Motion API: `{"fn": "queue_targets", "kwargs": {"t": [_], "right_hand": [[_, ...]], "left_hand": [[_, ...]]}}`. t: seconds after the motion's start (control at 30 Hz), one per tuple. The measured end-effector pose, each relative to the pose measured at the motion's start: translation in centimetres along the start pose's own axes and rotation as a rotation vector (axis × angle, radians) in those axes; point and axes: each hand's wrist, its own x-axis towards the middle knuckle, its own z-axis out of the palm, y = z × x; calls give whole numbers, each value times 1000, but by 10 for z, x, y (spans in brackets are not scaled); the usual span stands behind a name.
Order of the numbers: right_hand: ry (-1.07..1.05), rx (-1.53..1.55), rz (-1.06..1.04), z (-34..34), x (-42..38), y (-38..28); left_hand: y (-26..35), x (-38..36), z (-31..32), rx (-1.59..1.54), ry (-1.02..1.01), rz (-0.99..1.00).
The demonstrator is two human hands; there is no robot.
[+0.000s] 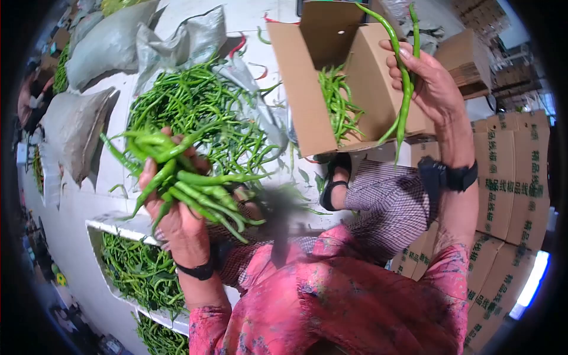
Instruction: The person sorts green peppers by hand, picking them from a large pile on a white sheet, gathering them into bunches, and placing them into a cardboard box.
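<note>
A thick bunch of green chili peppers (204,192) is in my left hand (177,219), its fingers wrapped round the stems at the left of the view. Behind it a large heap of green peppers (183,94) lies on white sacking. My right hand (435,83), raised at the upper right, pinches a few long green peppers (404,100) between thumb and fingers; they hang downward beside the box. The open cardboard box (307,112) stands between the heap and my right hand, with some green peppers (338,103) inside it.
Full woven sacks (112,44) lie at the upper left. White foam boxes (97,248) of green peppers stand at the lower left. Stacked printed cartons (512,177) fill the right side. Red peppers (238,45) lie near the heap. A person (26,97) is at the far left.
</note>
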Motion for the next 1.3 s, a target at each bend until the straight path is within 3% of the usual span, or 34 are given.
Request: {"fn": "queue_targets", "kwargs": {"t": [0.03, 0.1, 0.13, 0.23, 0.37, 0.43, 0.47, 0.57, 0.67, 0.73, 0.9, 0.97, 1.03, 1.07, 1.1, 1.17, 1.3], "right_hand": [[107, -192, 48, -6, 11, 8], [302, -756, -75, -14, 26, 35], [308, -763, -75, 12, 19, 27], [-24, -555, -45, 61, 9, 16], [-241, -461, 11, 144, -14, 7], [-287, -552, -268, 169, -15, 18], [-290, -554, -270, 180, -12, 25], [-384, -385, -137, 198, -5, 45], [-484, 5, 170, 199, -2, 49], [-458, -14, 123, 198, -3, 51], [-339, 32, 90, 189, -1, 55], [-341, 10, 90, 192, 0, 60], [-303, -252, 5, 196, 2, 73], [-265, -216, 152, 197, 3, 72], [-261, -218, 153, 195, 4, 77], [-250, 89, 251, 191, 7, 92], [-217, 228, 281, 176, 13, 88]], "left_hand": [[-2, 0, 1, 35, 35, 10], [-9, 0, 2, -48, 97, 12], [-11, 1, 3, -31, 61, -23], [-20, -1, 4, 36, 58, -82], [-29, 1, 8, 5, 80, -153], [-33, 0, 8, 122, 122, -144], [-37, 0, 8, 163, 106, -159], [-46, 0, 22, 126, 105, -212], [-42, 0, 15, 221, 49, -193], [-39, -2, 8, 383, 42, -157], [-41, 2, 14, 343, 88, -183], [-45, 4, 9, 595, 90, -129], [-51, 2, -1, 695, 82, -72], [-51, 1, -5, 841, 73, -80], [-51, 1, -7, 985, 62, -89], [-54, 3, -9, 922, 80, -114], [-52, 5, -7, 965, 85, -187]]}}
